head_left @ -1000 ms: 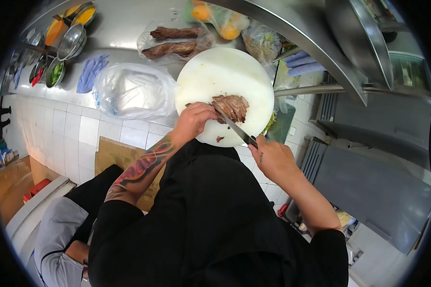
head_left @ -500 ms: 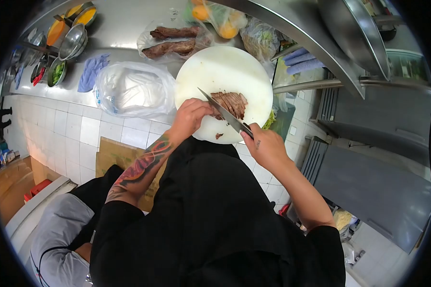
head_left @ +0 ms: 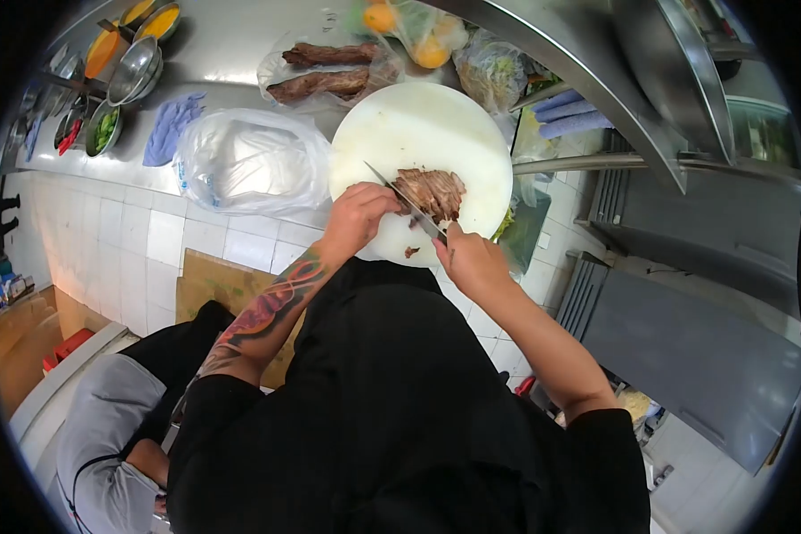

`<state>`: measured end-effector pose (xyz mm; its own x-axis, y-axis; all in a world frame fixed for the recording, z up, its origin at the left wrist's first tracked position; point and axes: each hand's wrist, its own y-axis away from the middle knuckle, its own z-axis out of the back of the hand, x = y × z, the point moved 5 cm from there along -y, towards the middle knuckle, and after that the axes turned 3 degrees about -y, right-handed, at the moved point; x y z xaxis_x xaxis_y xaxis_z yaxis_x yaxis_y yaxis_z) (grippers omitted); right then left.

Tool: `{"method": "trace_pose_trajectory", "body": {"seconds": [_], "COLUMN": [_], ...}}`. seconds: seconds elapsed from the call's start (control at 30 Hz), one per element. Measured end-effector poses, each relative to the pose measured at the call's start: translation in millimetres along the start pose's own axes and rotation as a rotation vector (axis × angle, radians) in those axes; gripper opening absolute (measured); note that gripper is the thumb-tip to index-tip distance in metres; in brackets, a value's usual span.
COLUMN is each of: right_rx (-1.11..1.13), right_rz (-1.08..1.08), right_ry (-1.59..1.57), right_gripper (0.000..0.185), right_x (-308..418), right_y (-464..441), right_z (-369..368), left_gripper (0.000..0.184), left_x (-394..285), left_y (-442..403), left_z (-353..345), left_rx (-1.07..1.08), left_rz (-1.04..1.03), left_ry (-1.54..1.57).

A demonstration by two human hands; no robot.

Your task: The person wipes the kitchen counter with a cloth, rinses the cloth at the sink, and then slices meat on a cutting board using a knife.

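On a round white cutting board (head_left: 454, 116) lies cooked brown meat (head_left: 432, 191), cut into slices. My right hand (head_left: 474, 261) is closed round the handle of a kitchen knife (head_left: 403, 198). Its blade runs diagonally along the left edge of the slices, tip pointing away to the upper left. My left hand (head_left: 362, 216) has its fingers curled and pressed together at the uncut end of the meat, close beside the blade. That end is mostly hidden under the fingers. A small meat scrap (head_left: 411, 253) sits near the board's front edge.
Left of the board is a plastic-lined container (head_left: 254, 160), then a blue cloth (head_left: 173, 129) and metal bowls (head_left: 135, 71). Behind it, two long meat pieces (head_left: 320, 84) lie on plastic, near bagged oranges (head_left: 432, 53). A metal shelf (head_left: 578, 62) overhangs the right. Another person's sleeve (head_left: 107, 400) is lower left.
My right hand has drawn the knife a little toward me and left. The slices right of the blade have spread slightly. My left hand stays almost in place.
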<state>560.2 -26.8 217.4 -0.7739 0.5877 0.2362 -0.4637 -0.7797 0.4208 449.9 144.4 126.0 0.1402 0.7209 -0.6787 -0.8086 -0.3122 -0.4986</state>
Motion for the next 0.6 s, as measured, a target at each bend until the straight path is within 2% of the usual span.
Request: {"method": "trace_pose_trajectory", "body": {"seconds": [0.07,0.17,0.23,0.3,0.4,0.5,0.6], "right_rx": [-0.012,-0.032,-0.016,-0.102,-0.104,-0.166,-0.126], "right_rz": [-0.035,0.040,0.063,0.020,0.019,0.088,0.084], "right_ry": [-0.012,-0.070,-0.090,-0.050,-0.041,-0.026,-0.038], "right_gripper": [0.033,0.033,0.033,0.032,0.030,0.031,0.031], "right_x": [-5,-13,-9,-7,-9,-9,-5], "right_y": [-10,-7,1,10,7,10,23], "right_z": [-9,5,6,5,-8,14,25], "left_gripper": [0.028,0.030,0.033,0.034,0.035,0.034,0.033], "left_x": [1,-1,-2,6,12,8,3], "left_y": [2,-6,-3,-2,-1,-5,-4], "left_z": [0,10,20,16,9,9,10], "left_rx": [0.005,0.020,-0.012,-0.012,0.021,0.041,0.046], "left_rz": [0.014,-0.058,-0.096,-0.070,-0.069,-0.122,-0.129], "left_ry": [0.013,0.022,-0.092,-0.081,-0.060,-0.081,-0.123]}}
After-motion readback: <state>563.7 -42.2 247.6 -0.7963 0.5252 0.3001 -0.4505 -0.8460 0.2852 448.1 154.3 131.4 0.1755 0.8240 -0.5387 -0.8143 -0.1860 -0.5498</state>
